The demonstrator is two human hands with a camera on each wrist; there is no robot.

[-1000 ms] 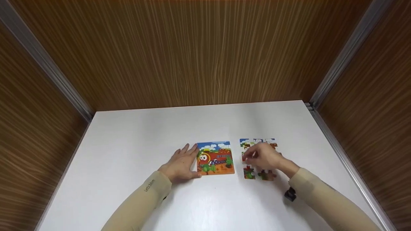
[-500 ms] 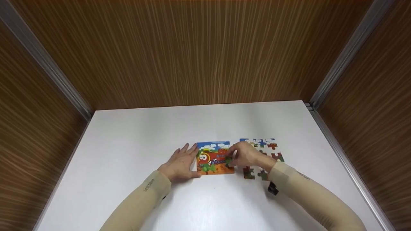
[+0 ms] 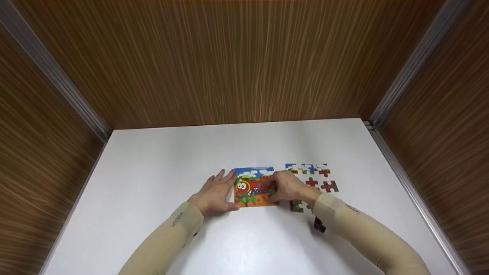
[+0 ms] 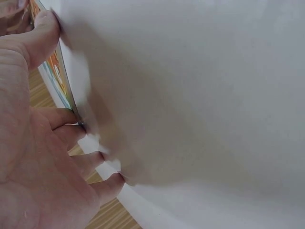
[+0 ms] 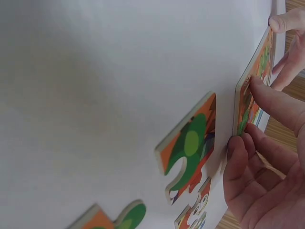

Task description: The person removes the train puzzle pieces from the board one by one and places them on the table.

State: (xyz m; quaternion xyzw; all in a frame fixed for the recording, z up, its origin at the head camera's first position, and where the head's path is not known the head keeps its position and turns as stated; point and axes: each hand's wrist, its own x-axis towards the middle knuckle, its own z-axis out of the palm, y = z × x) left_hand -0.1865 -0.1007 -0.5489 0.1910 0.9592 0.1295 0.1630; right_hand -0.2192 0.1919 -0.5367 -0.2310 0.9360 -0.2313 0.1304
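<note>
A square jigsaw puzzle board with a cartoon train picture lies flat on the white table. My left hand is spread with extended fingers, thumb and index finger touching the board's left side. On the right side, my right hand bends its thumb and fingers at the board. In the right wrist view, the right thumb is on the picture while other fingertips sit close to the corner. Loose jigsaw pieces stand in rows just right of the board, some hidden by the right hand and forearm.
Wood-grain panels enclose the white table at the back and both sides. A metal rail runs along the right edge. One cactus-printed jigsaw piece lies close beside the board.
My right hand has moved left from the loose pieces onto the board's right side, uncovering pieces in the middle row. The left hand has stayed in place.
</note>
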